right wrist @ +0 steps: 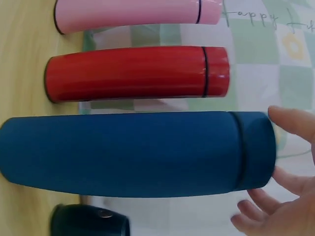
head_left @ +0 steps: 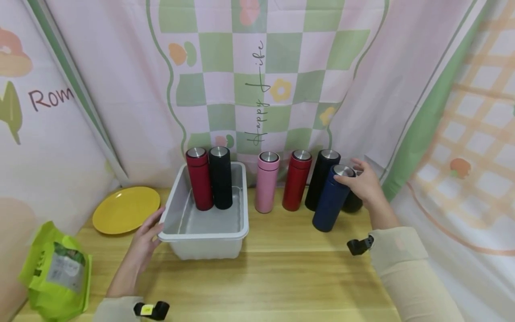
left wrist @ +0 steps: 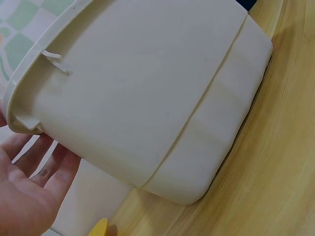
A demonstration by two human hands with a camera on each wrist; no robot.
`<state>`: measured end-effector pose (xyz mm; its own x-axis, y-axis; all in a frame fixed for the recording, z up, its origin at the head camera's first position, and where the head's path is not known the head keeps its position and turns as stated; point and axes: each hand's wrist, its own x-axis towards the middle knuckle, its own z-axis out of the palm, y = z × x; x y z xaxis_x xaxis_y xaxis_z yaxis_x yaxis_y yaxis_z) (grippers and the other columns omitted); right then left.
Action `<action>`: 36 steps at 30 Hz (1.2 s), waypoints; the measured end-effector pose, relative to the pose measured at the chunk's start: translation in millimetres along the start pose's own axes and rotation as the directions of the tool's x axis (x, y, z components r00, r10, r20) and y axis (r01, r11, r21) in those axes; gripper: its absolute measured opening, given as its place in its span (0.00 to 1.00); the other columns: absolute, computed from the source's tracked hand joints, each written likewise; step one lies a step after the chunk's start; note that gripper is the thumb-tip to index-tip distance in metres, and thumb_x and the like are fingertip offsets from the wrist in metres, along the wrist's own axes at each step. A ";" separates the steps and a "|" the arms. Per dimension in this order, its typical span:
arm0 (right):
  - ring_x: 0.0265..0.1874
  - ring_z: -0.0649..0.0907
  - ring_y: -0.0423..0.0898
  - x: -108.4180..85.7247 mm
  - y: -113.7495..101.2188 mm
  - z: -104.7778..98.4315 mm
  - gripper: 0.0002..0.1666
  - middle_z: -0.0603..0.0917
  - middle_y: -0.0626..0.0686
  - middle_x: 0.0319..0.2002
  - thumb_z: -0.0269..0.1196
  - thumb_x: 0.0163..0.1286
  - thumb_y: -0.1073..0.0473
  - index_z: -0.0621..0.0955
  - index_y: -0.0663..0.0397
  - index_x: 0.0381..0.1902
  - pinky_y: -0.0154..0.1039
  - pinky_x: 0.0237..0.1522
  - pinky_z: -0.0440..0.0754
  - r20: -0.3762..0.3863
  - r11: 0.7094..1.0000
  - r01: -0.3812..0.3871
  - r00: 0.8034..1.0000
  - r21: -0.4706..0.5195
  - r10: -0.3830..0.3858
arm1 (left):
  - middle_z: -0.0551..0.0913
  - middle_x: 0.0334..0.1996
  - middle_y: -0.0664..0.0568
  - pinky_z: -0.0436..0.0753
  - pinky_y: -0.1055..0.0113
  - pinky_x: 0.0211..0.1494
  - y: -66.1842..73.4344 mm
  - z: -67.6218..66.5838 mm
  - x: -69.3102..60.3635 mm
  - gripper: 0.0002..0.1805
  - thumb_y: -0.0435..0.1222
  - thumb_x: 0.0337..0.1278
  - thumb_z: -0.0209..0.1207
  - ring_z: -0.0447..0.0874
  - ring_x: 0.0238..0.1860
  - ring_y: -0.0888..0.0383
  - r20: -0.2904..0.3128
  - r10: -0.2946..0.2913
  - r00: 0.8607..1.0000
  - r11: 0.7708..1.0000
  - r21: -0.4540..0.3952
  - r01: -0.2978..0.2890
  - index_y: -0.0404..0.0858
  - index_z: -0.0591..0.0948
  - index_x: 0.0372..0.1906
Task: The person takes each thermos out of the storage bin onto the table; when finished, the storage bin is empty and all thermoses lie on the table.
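My left hand [head_left: 146,235] holds the near left rim of a grey plastic basin [head_left: 205,236]; in the left wrist view its fingers [left wrist: 61,174] lie under the rim. A dark red thermos [head_left: 199,188] and a black thermos [head_left: 221,185] stand inside the basin. At the right, my right hand [head_left: 364,181] grips a blue thermos [head_left: 330,205] by its lid, with thumb and fingers on opposite sides in the right wrist view. Behind it stands another black thermos [head_left: 315,188], and left of that a red thermos [head_left: 295,188] and a pink thermos [head_left: 266,190].
A short dark object [head_left: 352,202] stands behind the blue thermos, partly hidden by it. On the left lie a yellow plate [head_left: 126,210] and a green bag [head_left: 60,277]. A patterned curtain [head_left: 265,89] hangs along the back of the wooden table [head_left: 273,281].
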<state>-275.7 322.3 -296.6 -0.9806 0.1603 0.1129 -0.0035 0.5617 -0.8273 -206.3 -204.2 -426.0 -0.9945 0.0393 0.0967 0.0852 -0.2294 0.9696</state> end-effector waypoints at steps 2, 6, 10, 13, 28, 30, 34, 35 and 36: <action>0.70 0.52 0.69 -0.8 -6.3 -1.6 0.53 0.50 0.68 0.73 0.65 0.67 0.50 0.49 0.56 0.78 0.66 0.62 0.61 -0.012 1.000 0.005 1.000 -0.019 -0.005 | 0.71 0.56 0.72 0.74 0.72 0.53 0.3 0.0 0.2 0.26 0.33 0.74 0.48 0.68 0.55 0.67 -0.002 0.000 1.000 1.000 0.000 0.000 0.47 0.66 0.73; 0.69 0.54 0.69 -2.4 -23.4 -2.1 0.52 0.51 0.64 0.74 0.65 0.67 0.49 0.50 0.53 0.78 0.65 0.61 0.62 -0.038 0.999 0.022 0.999 -0.039 -0.023 | 0.71 0.56 0.72 0.74 0.72 0.53 0.6 0.1 0.4 0.26 0.33 0.74 0.48 0.68 0.55 0.68 0.002 0.004 1.000 1.000 0.001 -0.004 0.46 0.65 0.73; 0.69 0.56 0.65 -4.1 -45.7 5.1 0.49 0.54 0.62 0.74 0.66 0.66 0.51 0.53 0.51 0.78 0.63 0.62 0.63 -0.062 0.998 0.051 0.997 -0.032 -0.053 | 0.71 0.56 0.73 0.74 0.72 0.53 1.1 0.4 0.4 0.26 0.34 0.74 0.49 0.68 0.56 0.68 0.004 0.005 1.000 1.000 -0.006 -0.005 0.47 0.66 0.73; 0.70 0.56 0.63 -5.1 -64.0 15.4 0.48 0.57 0.61 0.73 0.66 0.66 0.52 0.55 0.50 0.77 0.61 0.63 0.62 -0.062 0.997 0.076 0.995 -0.021 -0.077 | 0.71 0.56 0.72 0.74 0.72 0.53 1.6 0.4 0.2 0.25 0.34 0.74 0.49 0.68 0.56 0.68 0.002 0.003 1.000 1.000 -0.012 -0.003 0.49 0.68 0.72; 0.68 0.63 0.54 8.0 -134.7 90.9 0.42 0.66 0.58 0.69 0.68 0.63 0.59 0.65 0.50 0.72 0.53 0.64 0.64 0.009 0.985 0.133 0.991 0.109 -0.135 | 0.73 0.55 0.73 0.74 0.71 0.53 1.3 0.1 -0.2 0.25 0.33 0.73 0.49 0.69 0.55 0.68 0.012 0.034 0.999 0.999 -0.003 -0.034 0.48 0.68 0.72; 0.68 0.64 0.53 9.2 -141.8 101.5 0.42 0.66 0.57 0.69 0.68 0.63 0.59 0.65 0.50 0.72 0.51 0.64 0.66 0.031 0.983 0.135 0.990 0.126 -0.140 | 0.73 0.55 0.73 0.74 0.71 0.53 1.4 0.5 -0.1 0.25 0.33 0.73 0.49 0.69 0.55 0.68 0.013 0.036 0.999 0.999 -0.001 -0.036 0.48 0.69 0.71; 0.67 0.66 0.51 11.5 -154.0 122.1 0.41 0.67 0.54 0.68 0.69 0.63 0.57 0.66 0.47 0.72 0.49 0.63 0.68 0.071 0.983 0.125 0.988 0.132 -0.135 | 0.72 0.55 0.72 0.74 0.71 0.53 1.3 1.1 -0.4 0.24 0.33 0.73 0.49 0.70 0.54 0.68 0.010 0.031 0.999 1.000 0.002 -0.031 0.50 0.70 0.71; 0.66 0.66 0.51 12.2 -156.5 126.8 0.41 0.67 0.54 0.68 0.69 0.63 0.57 0.66 0.46 0.72 0.49 0.62 0.68 0.078 0.984 0.123 0.988 0.130 -0.134 | 0.72 0.55 0.72 0.74 0.71 0.53 1.2 1.3 -0.5 0.25 0.33 0.73 0.49 0.70 0.54 0.67 0.007 0.031 0.999 1.000 0.002 -0.031 0.49 0.70 0.71; 0.66 0.66 0.51 13.1 -158.7 131.4 0.41 0.68 0.54 0.68 0.69 0.63 0.57 0.66 0.46 0.72 0.49 0.62 0.68 0.082 0.983 0.121 0.988 0.137 -0.133 | 0.73 0.55 0.72 0.74 0.71 0.53 1.0 1.5 -0.6 0.25 0.33 0.73 0.49 0.70 0.54 0.67 0.005 0.031 0.999 0.999 0.004 -0.032 0.49 0.69 0.71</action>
<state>-313.8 128.7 -236.1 -0.9842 0.0171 0.1762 -0.1487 0.4605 -0.8751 -205.5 -203.1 -424.7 -0.9910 0.0370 0.1283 0.1167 -0.2268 0.9669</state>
